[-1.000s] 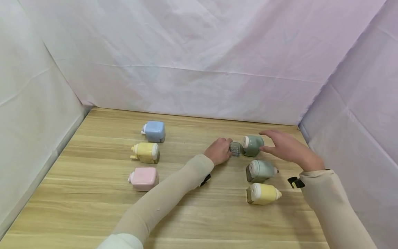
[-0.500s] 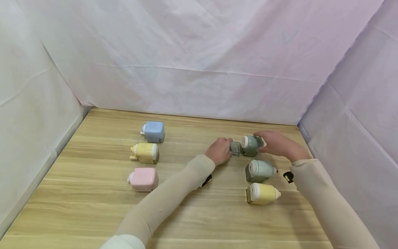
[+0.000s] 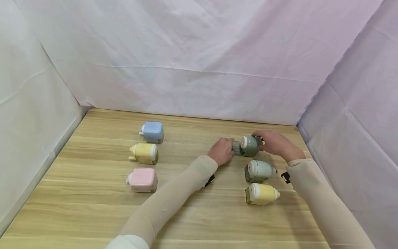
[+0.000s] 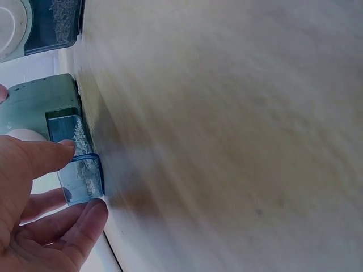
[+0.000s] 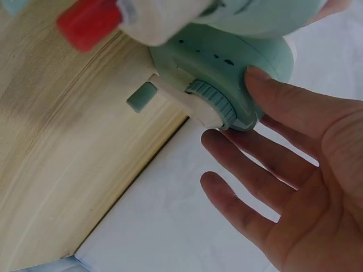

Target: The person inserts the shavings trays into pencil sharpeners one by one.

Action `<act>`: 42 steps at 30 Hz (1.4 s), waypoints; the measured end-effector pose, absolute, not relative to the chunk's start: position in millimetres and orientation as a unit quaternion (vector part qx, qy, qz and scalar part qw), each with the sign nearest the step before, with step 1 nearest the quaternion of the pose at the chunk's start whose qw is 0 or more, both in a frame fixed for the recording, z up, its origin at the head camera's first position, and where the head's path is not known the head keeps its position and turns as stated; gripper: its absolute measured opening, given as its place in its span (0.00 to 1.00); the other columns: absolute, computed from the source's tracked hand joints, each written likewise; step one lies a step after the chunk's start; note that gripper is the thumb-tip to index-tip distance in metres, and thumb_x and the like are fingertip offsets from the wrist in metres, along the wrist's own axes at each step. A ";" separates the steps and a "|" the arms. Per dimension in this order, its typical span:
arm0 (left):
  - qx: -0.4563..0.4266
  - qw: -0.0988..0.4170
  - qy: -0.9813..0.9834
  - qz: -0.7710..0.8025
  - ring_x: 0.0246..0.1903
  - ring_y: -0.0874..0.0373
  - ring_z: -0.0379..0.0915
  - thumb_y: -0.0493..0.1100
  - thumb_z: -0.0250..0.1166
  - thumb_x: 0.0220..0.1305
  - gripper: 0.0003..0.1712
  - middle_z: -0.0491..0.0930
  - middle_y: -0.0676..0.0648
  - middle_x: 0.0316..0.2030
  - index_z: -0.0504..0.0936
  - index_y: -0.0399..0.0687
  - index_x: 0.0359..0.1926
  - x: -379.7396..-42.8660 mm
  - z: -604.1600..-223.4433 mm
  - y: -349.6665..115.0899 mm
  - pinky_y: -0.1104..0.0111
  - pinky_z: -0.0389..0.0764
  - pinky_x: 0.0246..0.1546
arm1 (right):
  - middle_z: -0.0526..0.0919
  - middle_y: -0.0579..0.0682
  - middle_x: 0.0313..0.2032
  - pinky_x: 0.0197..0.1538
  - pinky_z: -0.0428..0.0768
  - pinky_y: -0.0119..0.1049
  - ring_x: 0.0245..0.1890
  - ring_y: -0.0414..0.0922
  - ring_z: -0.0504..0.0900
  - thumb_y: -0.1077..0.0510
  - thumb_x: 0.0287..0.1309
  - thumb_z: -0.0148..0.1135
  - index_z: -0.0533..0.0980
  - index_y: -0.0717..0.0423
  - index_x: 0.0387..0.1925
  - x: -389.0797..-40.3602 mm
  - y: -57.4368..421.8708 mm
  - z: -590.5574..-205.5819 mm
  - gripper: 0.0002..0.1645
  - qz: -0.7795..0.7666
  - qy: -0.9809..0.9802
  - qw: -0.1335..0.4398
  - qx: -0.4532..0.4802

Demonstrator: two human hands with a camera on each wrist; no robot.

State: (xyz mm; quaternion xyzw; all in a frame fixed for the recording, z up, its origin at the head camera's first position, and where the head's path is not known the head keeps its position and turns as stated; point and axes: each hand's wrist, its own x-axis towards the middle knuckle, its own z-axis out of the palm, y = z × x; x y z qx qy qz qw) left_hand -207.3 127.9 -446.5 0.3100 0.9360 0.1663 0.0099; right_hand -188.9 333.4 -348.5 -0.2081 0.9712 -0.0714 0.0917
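My left hand (image 3: 221,151) pinches a clear shavings drawer (image 4: 85,175) between thumb and fingers. The drawer, with pale shavings inside, sits partway in the dark green crank pencil sharpener (image 3: 251,147). On the sharpener's far side my right hand (image 3: 275,143) holds the body, thumb and fingers at its crank end. In the right wrist view, the crank handle (image 5: 142,96) points away from that hand, and its lower fingers are spread loosely. A pale green sharpener (image 3: 259,171) stands just nearer to me, its red knob (image 5: 88,25) showing in the right wrist view.
A yellow sharpener (image 3: 262,194) stands at the near right. Along the left are a blue sharpener (image 3: 153,132), another yellow sharpener (image 3: 144,153) and a pink sharpener (image 3: 143,180). White cloth (image 3: 199,93) hangs behind the wooden table (image 3: 199,221).
My right hand has come left and closed onto the green sharpener. The left hand has shifted slightly right with the drawer, and the gap between drawer and sharpener has narrowed.
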 end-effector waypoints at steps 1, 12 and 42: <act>0.309 0.011 0.936 0.168 0.47 0.52 0.79 0.47 0.63 0.64 0.26 0.84 0.40 0.48 0.74 0.39 0.59 -207.5 -446.8 129.0 0.67 0.85 0.49 | 0.84 0.66 0.50 0.49 0.81 0.58 0.48 0.60 0.80 0.67 0.48 0.70 0.75 0.64 0.57 -188.8 333.7 -348.7 0.30 -0.073 0.971 0.089 -0.209; 0.313 -0.009 0.935 0.166 0.46 0.53 0.80 0.48 0.63 0.64 0.25 0.85 0.41 0.46 0.75 0.40 0.57 -208.5 -449.2 142.1 0.67 0.86 0.47 | 0.84 0.66 0.49 0.48 0.82 0.58 0.47 0.60 0.81 0.67 0.48 0.71 0.75 0.64 0.56 -187.9 333.4 -349.8 0.30 -0.075 0.970 0.077 -0.217; 0.287 0.020 0.937 0.197 0.44 0.53 0.75 0.52 0.62 0.63 0.28 0.83 0.42 0.46 0.72 0.41 0.58 -206.1 -453.3 150.3 0.63 0.85 0.44 | 0.85 0.64 0.48 0.44 0.84 0.53 0.44 0.57 0.82 0.66 0.50 0.69 0.76 0.64 0.55 -193.6 323.0 -353.1 0.28 -0.060 0.973 0.084 -0.207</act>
